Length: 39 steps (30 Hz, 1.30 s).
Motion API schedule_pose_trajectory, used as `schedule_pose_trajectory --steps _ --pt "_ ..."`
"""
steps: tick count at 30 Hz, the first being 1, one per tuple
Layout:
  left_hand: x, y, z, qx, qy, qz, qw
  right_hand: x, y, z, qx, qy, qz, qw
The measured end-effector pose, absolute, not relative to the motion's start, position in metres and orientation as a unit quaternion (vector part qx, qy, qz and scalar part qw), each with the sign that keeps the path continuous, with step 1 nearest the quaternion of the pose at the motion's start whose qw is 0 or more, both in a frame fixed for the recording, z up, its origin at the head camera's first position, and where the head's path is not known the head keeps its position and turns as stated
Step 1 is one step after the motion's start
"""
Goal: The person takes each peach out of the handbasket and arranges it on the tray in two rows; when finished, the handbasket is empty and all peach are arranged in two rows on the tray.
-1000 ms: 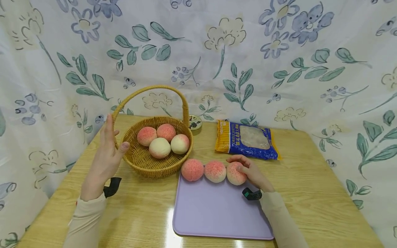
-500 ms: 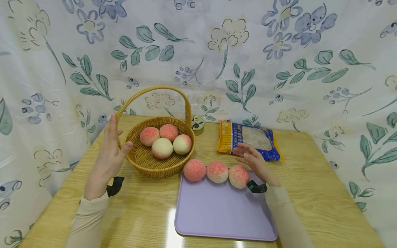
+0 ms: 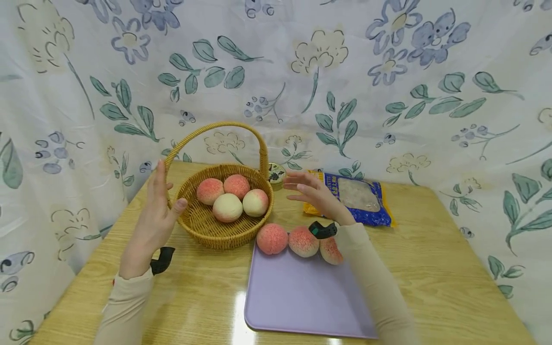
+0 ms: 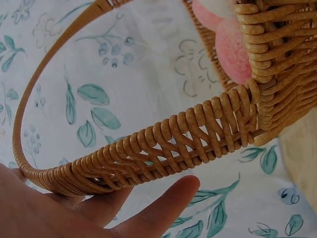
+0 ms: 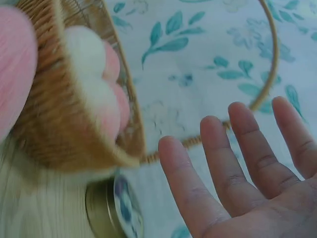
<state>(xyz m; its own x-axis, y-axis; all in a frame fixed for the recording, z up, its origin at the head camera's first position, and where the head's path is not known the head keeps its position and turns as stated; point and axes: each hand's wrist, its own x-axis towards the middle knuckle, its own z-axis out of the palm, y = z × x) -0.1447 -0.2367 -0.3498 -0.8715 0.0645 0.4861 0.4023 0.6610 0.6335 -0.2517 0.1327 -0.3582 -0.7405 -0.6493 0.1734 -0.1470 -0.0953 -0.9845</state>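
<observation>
A wicker basket (image 3: 222,238) with a tall arched handle holds several pink-and-cream peaches (image 3: 227,208). Beside the handle's left side is my left hand (image 3: 151,223), fingers extended; in the left wrist view the fingertips (image 4: 181,191) lie along the handle's outer side without curling round it. My right hand (image 3: 316,194) hovers between the basket and a blue-and-yellow pasta bag (image 3: 358,199), its fingers spread and holding nothing. Three more peaches (image 3: 272,238) sit in a row along the far edge of a lilac tray (image 3: 302,297); my right wrist partly hides the rightmost.
A small round tin (image 3: 276,176) stands behind the basket's right side, near the right fingertips in the head view. The wooden table (image 3: 202,292) ends at a floral curtain (image 3: 276,86) at the back and sides.
My right hand has let go of the rightmost peach on the tray, lifted off, and moved left toward the basket. My left hand stays beside the handle. The view has shifted slightly.
</observation>
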Motion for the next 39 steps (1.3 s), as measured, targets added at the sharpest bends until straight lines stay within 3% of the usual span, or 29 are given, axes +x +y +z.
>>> schedule_pose_trajectory --steps 6,12,21,29,39 --pt "-0.145 -0.235 -0.350 -0.133 -0.885 -0.392 0.211 -0.265 0.071 -0.355 -0.336 0.640 -0.645 0.248" --pt "-0.147 -0.231 -0.352 -0.138 -0.883 -0.395 0.211 -0.267 0.025 -0.362 -0.303 0.659 -0.619 0.301" --pt "-0.152 -0.227 -0.347 -0.141 -0.880 -0.399 0.213 -0.276 -0.008 -0.377 -0.282 0.681 -0.603 0.306" --pt "-0.151 -0.228 -0.344 -0.130 -0.886 -0.394 0.205 -0.277 -0.033 -0.386 -0.391 0.781 -0.360 0.328" --pt "-0.149 -0.229 -0.347 -0.122 -0.890 -0.384 0.213 -0.272 -0.065 -0.377 -0.414 0.789 -0.296 0.345"
